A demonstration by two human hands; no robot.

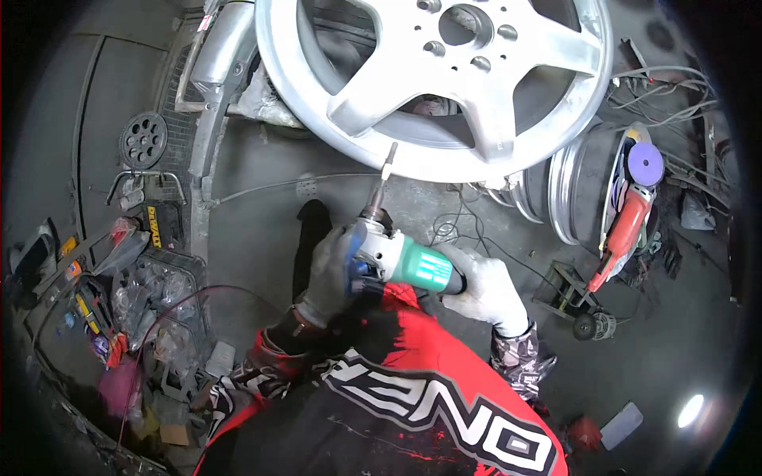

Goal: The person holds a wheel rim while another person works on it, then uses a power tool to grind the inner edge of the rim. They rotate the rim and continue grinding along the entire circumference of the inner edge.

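Note:
Both gloved hands hold a green and silver power grinder [413, 262] in front of the body. My left hand [327, 266], in a grey and blue glove, is closed around its metal head. My right hand [486, 289], in a white glove, grips the rear end of the green body. From the head a narrow rod-like bit [386, 176] points up; its tip overlaps the lower rim of a silver alloy wheel [492, 107] in this view. That wheel is raised in front of me, spokes and bolt holes showing.
At right, a red polisher [627, 226] with a purple pad rests by other wheel rims [567, 186]. Cables [468, 226] trail over the floor. To the left are a crate of plastic bags [155, 297], a weight plate [144, 140] and a silver pipe [222, 55].

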